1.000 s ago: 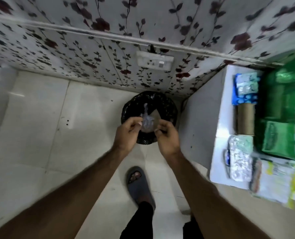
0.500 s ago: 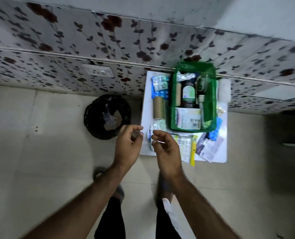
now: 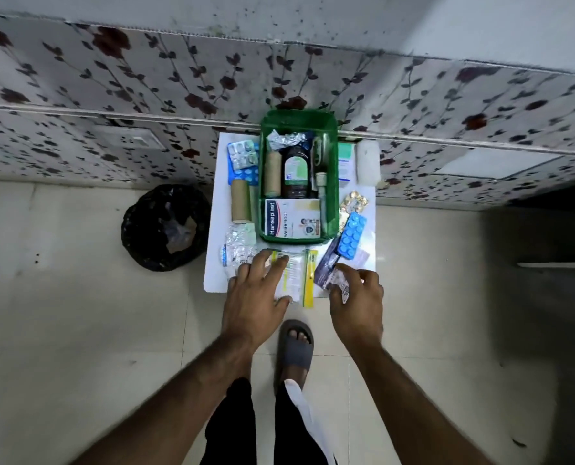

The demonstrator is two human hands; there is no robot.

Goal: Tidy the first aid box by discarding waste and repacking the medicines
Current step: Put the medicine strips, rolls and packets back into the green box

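Note:
The green first aid box [image 3: 263, 182] stands open on a small white table [image 3: 214, 229]. Inside it lie a Hansaplast carton [image 3: 293, 219], a dark bottle [image 3: 296, 172], a brown bandage roll [image 3: 272, 174] and crumpled foil [image 3: 284, 139]. My left hand [image 3: 256, 293] rests with spread fingers on a clear zip packet with a yellow strip [image 3: 296, 280] at the table's front edge. My right hand [image 3: 358, 300] curls its fingers on a silver blister strip [image 3: 342, 288] beside a dark sachet [image 3: 324, 268].
A black-lined bin [image 3: 135, 229] with crumpled plastic waste sits on the floor left of the table. Around the box lie a cardboard roll [image 3: 241, 199], blister packs [image 3: 242, 156], a blue blister [image 3: 351, 234], a gold blister [image 3: 354, 203] and white cotton [image 3: 368, 162]. The wall is right behind.
My hands let go of the clear plastic waste over the bin, then swung right to the table front. The waste now lies in the bin. My view turned from bin to box.

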